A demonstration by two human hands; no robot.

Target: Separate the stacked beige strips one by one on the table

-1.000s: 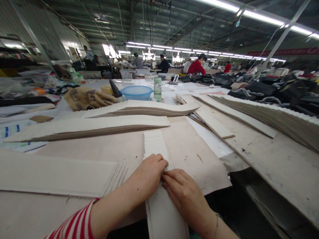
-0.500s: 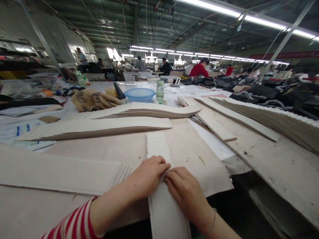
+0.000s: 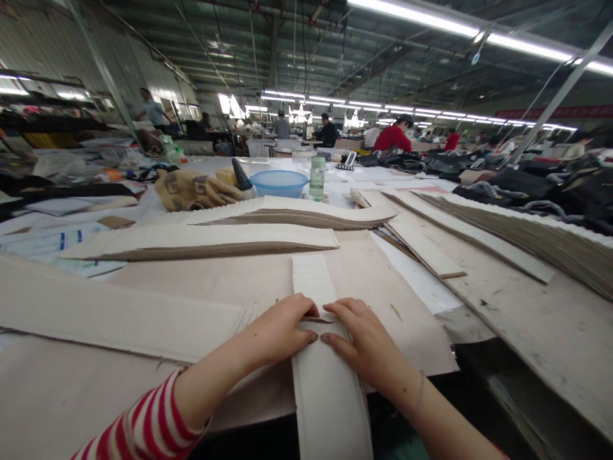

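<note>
A long off-white strip (image 3: 330,390), like padded sheet material, runs from below the view up to both hands. Its far end shows a dark, slightly bowed edge and overlaps a second pale strip (image 3: 313,278) lying beyond. My left hand (image 3: 287,326) is at the strip's left side, thumb on top and fingers curled at the far edge. My right hand (image 3: 361,335) mirrors it from the right, thumb on top, fingers reaching over the edge. Thumbs and fingertips stand apart, with the strip's end between them. The fingers' undersides are hidden.
Stacks of pale strips (image 3: 239,244) lie behind, with more strips (image 3: 507,243) on a board at right. Another broad strip (image 3: 119,313) lies at left. A blue basin (image 3: 278,184), a green bottle (image 3: 317,179) and brown patterned cloth (image 3: 191,190) stand farther back. Several people work beyond.
My hands have moved apart from a close pinch at the strip's edge, and the thumbs have separated from the fingers. The view has shifted slightly left.
</note>
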